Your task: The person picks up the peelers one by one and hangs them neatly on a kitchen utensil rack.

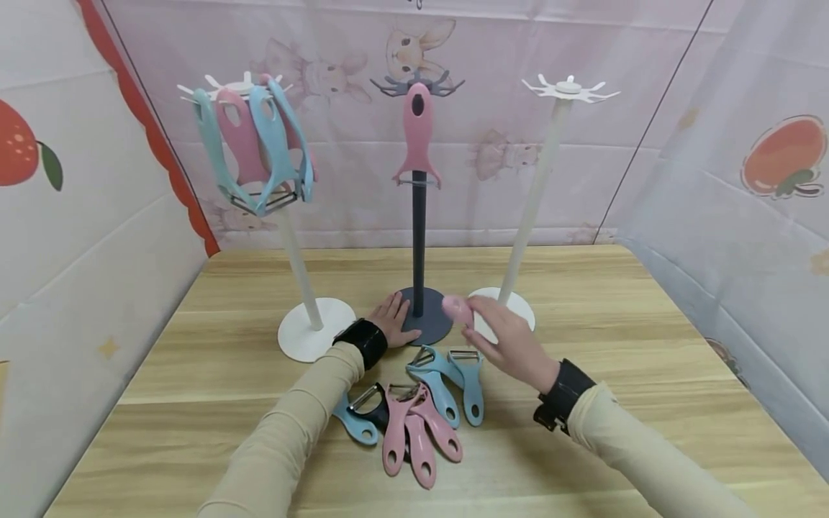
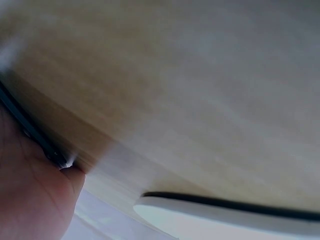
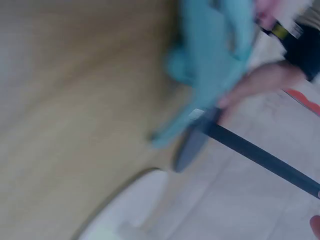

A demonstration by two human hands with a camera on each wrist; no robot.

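Pale sleeves (image 1: 278,439) lie nearest, slanting up from the bottom edge of the frame toward its centre, where both my hands are. With my right hand (image 1: 517,347), right of centre, I hold a pink peeler (image 1: 456,311), thumb and fingers clamped on it from its right side. It sticks out to the left of my fingertips, its rounded end toward the upper left. I see it so foreshortened that I cannot tell its full long axis, nor where its blade sits.

What counts now, I judge, is how that end lies to the dark stand (image 1: 419,230): the pole is just left of it, while the hook ring (image 1: 400,88) is well above, at upper centre, with another pink peeler (image 1: 419,137) hanging on its front. My left hand (image 1: 391,324) is nearer the pole's foot, pressed flat on the dark base (image 1: 437,325) with fingers straight and thumb apart, but my right alone has the peeler. Below, at lower centre, loose peelers (image 1: 394,435) lie in a pile. Both wrist views are too blurred to add to my grip.
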